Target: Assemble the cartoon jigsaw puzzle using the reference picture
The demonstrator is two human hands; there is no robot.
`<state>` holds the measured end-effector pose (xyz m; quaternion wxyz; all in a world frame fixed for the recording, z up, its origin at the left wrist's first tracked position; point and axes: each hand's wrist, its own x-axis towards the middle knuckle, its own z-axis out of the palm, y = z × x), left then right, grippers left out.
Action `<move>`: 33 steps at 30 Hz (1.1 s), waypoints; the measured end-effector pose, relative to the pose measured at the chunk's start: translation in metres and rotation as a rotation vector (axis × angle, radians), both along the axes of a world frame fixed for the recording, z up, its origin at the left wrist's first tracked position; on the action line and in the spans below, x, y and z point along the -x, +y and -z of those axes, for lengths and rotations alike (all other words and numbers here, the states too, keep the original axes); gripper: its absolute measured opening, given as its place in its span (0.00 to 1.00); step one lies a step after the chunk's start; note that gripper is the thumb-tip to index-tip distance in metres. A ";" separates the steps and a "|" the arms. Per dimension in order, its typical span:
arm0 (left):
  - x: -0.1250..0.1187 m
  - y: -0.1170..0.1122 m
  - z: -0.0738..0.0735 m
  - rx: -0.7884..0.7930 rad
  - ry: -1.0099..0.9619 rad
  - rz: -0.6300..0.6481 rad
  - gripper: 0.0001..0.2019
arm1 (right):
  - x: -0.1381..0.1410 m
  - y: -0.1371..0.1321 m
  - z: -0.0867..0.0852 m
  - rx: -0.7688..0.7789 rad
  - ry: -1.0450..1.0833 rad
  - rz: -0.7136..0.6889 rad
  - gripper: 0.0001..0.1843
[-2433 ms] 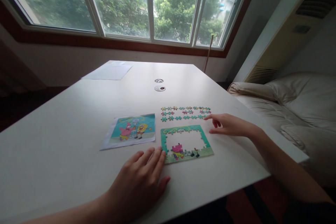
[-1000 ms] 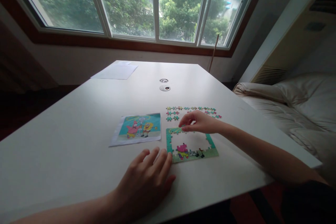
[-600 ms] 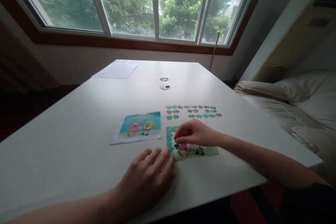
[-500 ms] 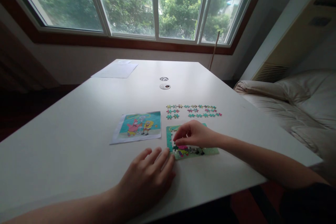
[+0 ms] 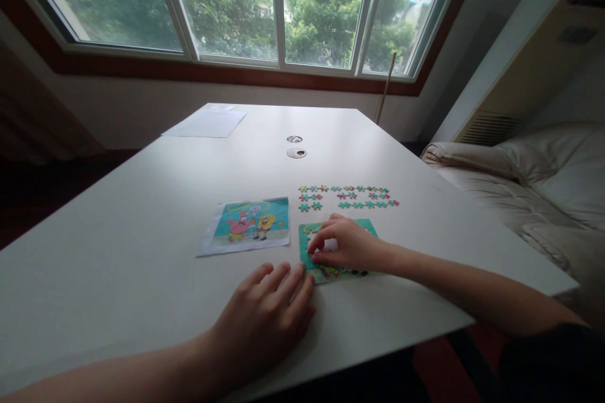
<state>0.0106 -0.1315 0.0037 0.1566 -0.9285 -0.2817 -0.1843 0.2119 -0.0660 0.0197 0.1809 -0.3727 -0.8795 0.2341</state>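
Note:
On the white table (image 5: pixel 142 214), a partly filled jigsaw puzzle (image 5: pixel 305 234) with a green border lies in front of me. My right hand (image 5: pixel 347 244) reaches over it from the right. Its thumb and index finger pinch a small puzzle piece at the left side of the picture; the fingertips mostly hide the piece. My left hand (image 5: pixel 276 305) rests palm down with fingers stretched out, fingertips at the puzzle's lower left corner. Left of the puzzle lies a printed reference picture (image 5: pixel 255 223) of cartoon figures. My right hand covers the puzzle's middle and right.
Loose puzzle pieces (image 5: pixel 362 204) lie in rows behind the puzzle. Two round grommets (image 5: pixel 297 153) are set in the table farther back. Sheets of paper (image 5: pixel 205 124) lie at the far left. A beige sofa (image 5: pixel 529 182) stands to the right.
My right hand has shifted slightly left and down, its fingertips now lower against the left part of the puzzle. My left hand stays in place.

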 end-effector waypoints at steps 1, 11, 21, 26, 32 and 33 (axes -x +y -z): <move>0.000 0.000 0.000 -0.002 -0.004 0.001 0.13 | 0.000 0.000 0.001 -0.012 -0.010 0.001 0.06; -0.001 0.001 0.000 -0.023 -0.033 0.018 0.12 | -0.017 0.012 -0.015 -0.022 -0.021 0.038 0.09; -0.001 0.007 -0.002 0.067 0.015 0.190 0.13 | -0.133 0.072 -0.028 0.186 -0.222 0.189 0.22; -0.001 0.009 -0.005 0.160 0.037 0.198 0.13 | -0.192 0.088 -0.018 0.054 -0.322 0.471 0.22; -0.002 0.009 -0.004 0.220 0.041 0.199 0.14 | -0.215 0.094 -0.003 -0.070 -0.369 0.563 0.18; -0.002 0.009 -0.004 0.221 0.040 0.201 0.14 | -0.214 0.095 -0.001 -0.095 -0.384 0.554 0.18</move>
